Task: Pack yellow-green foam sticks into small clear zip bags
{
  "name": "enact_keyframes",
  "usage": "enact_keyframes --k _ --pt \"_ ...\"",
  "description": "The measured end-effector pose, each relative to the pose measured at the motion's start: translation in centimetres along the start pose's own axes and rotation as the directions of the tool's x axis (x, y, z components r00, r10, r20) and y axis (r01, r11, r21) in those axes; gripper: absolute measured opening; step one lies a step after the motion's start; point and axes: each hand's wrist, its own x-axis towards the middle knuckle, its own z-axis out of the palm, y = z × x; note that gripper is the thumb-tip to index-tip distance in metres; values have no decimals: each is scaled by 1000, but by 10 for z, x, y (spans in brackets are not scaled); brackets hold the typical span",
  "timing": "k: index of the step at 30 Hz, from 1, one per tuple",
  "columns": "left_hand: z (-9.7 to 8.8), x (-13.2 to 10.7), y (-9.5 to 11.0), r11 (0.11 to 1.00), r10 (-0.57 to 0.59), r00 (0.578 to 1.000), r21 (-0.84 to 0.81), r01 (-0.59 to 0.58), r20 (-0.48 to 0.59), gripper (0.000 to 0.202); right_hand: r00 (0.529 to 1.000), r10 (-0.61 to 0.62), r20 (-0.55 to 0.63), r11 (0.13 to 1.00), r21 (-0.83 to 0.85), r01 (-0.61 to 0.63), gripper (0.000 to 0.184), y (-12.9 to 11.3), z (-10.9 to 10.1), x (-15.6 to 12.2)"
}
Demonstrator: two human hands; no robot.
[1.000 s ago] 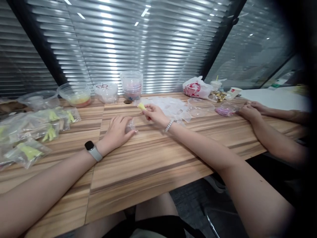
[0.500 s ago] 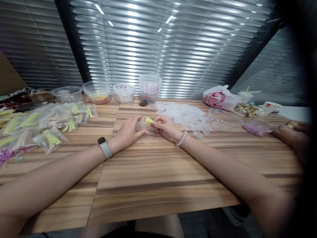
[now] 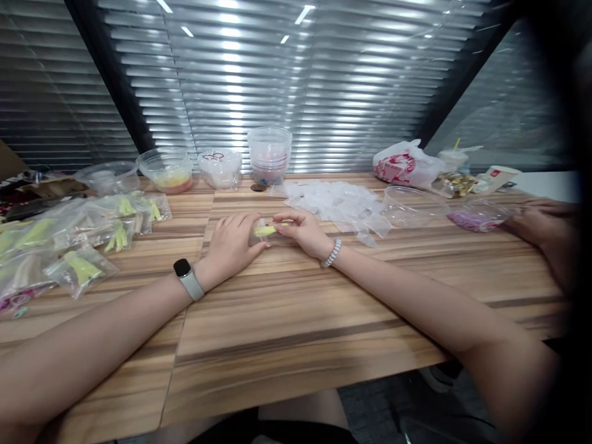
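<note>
Wood-grain table [image 3: 324, 296]: left hand [image 3: 230, 242] resting flat, right hand [image 3: 300, 231] pinching yellow piece [image 3: 265, 231].

A small clear plastic container [image 3: 259, 232] looks smooth and glossy, a matt yellow strip [image 3: 265, 230] lying against it. The long wood-grain tabletop [image 3: 296, 345] has a smooth satin finish; the clear plastic zip bags [image 3: 82, 266] shine, and the slatted metal blinds [image 3: 296, 80] gleam.

I can't see all of the small yellow piece [image 3: 264, 231]: the person's right-hand fingers [image 3: 296, 217] cover part of it, in front of the stacked clear tubs [image 3: 269, 154]. Far right of those tubs, a co-worker's hand [image 3: 539, 225] dissolves into dark blur at the frame's edge.
</note>
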Motion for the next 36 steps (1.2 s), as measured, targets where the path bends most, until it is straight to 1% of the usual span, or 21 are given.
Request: enact_keyframes --k 3,5,8,10,12,13,14,16,18,19,21,23,24,26,29,32,36 --pt "0 0 0 999 32 999 -11 -32 -9 56 996 -69 -63 996 46 72 43 -3 3 -2" --pt "0 -1 0 997 59 998 -47 -60 -10 56 986 -140 -94 990 22 143 47 -6 6 -5" --pt "2 -1 -2 983 119 993 -141 -117 4 57 961 -256 -103 959 -155 239 46 -11 11 -11" --pt "4 0 -4 970 153 988 -191 -148 13 57 941 -323 -102 915 -286 283 49 -14 13 -15" --pt "4 0 -4 963 173 985 -211 -167 10 57 921 -376 -101 870 -381 314 52 -17 14 -19" --pt "4 0 -4 960 179 984 -219 -173 6 57 912 -398 -102 849 -417 324 50 -18 14 -20" --pt "3 -1 -4 957 184 983 -228 -179 2 57 902 -419 -104 828 -450 333 44 -19 14 -21" --pt "2 -1 -3 951 190 982 -247 -183 2 57 883 -461 -89 786 -503 359 26 -20 15 -22" --pt "2 -1 -4 948 188 982 -265 -179 7 59 851 -524 -38 734 -527 428 11 -20 17 -21" --pt "3 -1 -4 947 185 983 -271 -175 11 60 827 -562 -6 704 -529 474 8 -20 17 -21" --pt "5 -2 -5 947 170 985 -278 -158 19 64 770 -637 38 637 -537 553 9 -20 17 -20" --pt "7 -2 -7 945 164 986 -290 -151 20 69 726 -686 53 577 -567 587 11 -19 17 -20" --pt "7 -2 -7 941 170 985 -299 -157 17 72 716 -696 57 559 -582 590 11 -19 17 -20" --pt "7 -3 -8 927 200 980 -326 -187 7 78 712 -698 70 543 -597 590 8 -20 16 -20" --pt "5 -3 -6 911 236 972 -351 -218 10 78 738 -671 70 567 -594 571 8 -21 15 -22" --pt "3 -3 -4 924 196 981 -336 -181 11 70 758 -650 49 601 -578 553 10 -21 16 -23" --pt "5 -1 -4 943 146 989 -300 -146 -23 60 736 -673 78 591 -542 598 7 -20 18 -23"
